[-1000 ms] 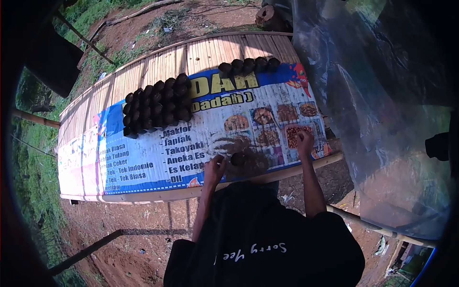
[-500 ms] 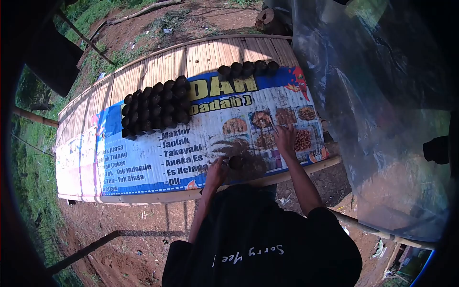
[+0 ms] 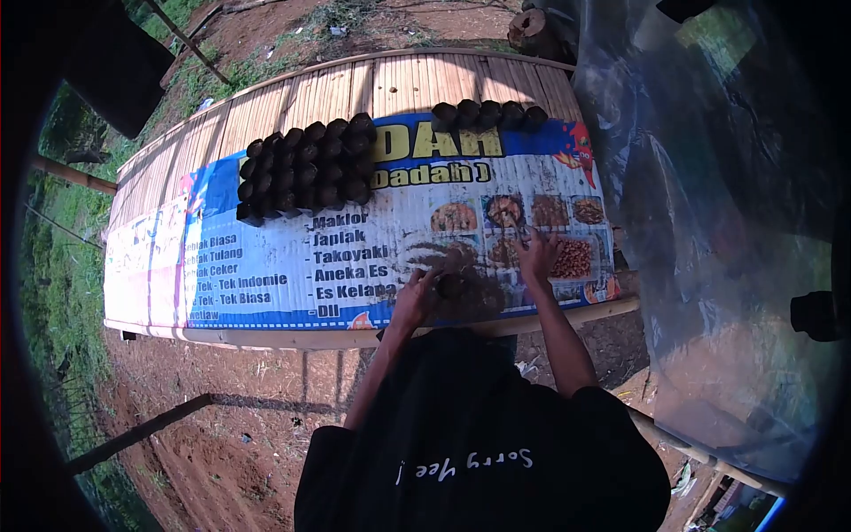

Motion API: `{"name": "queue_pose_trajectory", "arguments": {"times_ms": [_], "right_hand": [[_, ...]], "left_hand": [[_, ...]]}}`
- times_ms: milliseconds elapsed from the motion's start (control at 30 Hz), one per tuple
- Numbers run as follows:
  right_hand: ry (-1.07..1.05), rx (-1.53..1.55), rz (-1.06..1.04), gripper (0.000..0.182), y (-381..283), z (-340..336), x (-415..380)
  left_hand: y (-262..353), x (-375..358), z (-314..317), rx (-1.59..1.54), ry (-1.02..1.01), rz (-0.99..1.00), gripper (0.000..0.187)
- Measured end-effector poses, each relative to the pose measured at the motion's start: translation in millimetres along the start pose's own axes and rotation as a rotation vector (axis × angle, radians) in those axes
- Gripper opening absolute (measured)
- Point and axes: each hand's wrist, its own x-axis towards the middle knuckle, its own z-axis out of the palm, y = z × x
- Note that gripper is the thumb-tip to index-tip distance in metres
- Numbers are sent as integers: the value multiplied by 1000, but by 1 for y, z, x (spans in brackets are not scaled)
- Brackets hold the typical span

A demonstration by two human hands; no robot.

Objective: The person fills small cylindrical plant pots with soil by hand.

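Observation:
On the printed banner [image 3: 355,266], a small black seedling pot [image 3: 450,285] stands amid loose dark soil [image 3: 483,293]. My left hand [image 3: 415,299] is at its left side, fingers closed against it. Over the food pictures to the right, my right hand [image 3: 537,257] is closed on a thin, pale, stick-like thing, mostly hidden by the fingers. Several similar dark pots [image 3: 306,168] are packed in a block toward the back left. A short row of them [image 3: 489,115] lines the banner's far edge.
The banner covers a bamboo-slat table [image 3: 425,82] with a pole along its near edge. Clear plastic sheeting [image 3: 709,266] hangs at the right. A cut log [image 3: 532,33] lies beyond the table, and a bamboo post [image 3: 75,175] stands at the left.
The view has shifted, so the table sits slightly higher and farther right. Both hands remain in about the same places over the banner, the left still by the pot.

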Motion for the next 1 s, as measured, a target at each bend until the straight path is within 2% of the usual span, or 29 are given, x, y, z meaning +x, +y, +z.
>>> {"name": "queue_pose_trajectory", "arguments": {"times_ms": [67,133,267,367,467,533,600,700,800,933,1000], "right_hand": [[-25,67,22,34,-7,-7,-7],[-293,673,-8,30,-8,-9,-17],[-295,677,-120,25,-29,-31,-42],[-656,767,-108,16,-49,-74,-48],[-792,621,-182,16,-62,-88,-51],[-737,644,-237,13,-67,-86,-56],[-528,545,-407,12,-69,-76,-59],[-432,454,-425,13,-76,-67,-66],[-537,360,-393,16,-84,-68,-69],[-543,274,-446,16,-89,-63,-74],[-503,316,-386,17,-93,-65,-72]], "left_hand": [[-1,4,0,51,-96,-7,61],[-4,4,3,52,-95,-1,61],[-2,1,2,83,-46,56,62],[-6,1,8,69,77,163,64],[-3,2,10,108,60,169,64],[-9,4,16,119,72,175,65],[-13,4,21,129,83,180,66],[-15,2,24,114,107,174,67],[-15,1,26,107,132,170,67],[-17,0,29,93,151,159,66],[-16,-1,27,89,179,172,65]]}}
